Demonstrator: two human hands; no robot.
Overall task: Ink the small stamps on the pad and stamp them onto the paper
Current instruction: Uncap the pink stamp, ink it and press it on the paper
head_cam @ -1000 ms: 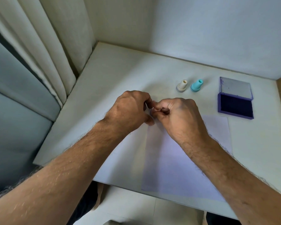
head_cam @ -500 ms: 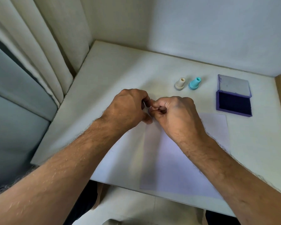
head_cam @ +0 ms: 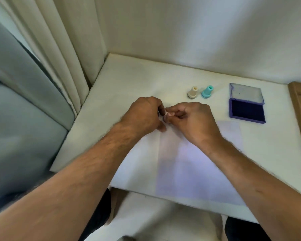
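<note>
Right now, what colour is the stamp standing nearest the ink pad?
Teal, seen in the head view: the small teal plastic stamp stands upright.

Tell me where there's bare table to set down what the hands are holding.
Bare table runs from the curtain to the cream stamp. A smaller patch lies below the ink pad, right of the paper. The stamps, teal stamp included, stand close.

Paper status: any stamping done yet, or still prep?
Still prep. Done: ink pad lies open, lid flipped back. The paper shows no visible marks, though the image is soft. In hand: left hand and right hand meet over the paper's top edge, pinching a small object, mostly hidden, possibly a stamp. Left: beige stamp and teal stamp stand untouched beside the pad; all inking and stamping remains.
</note>
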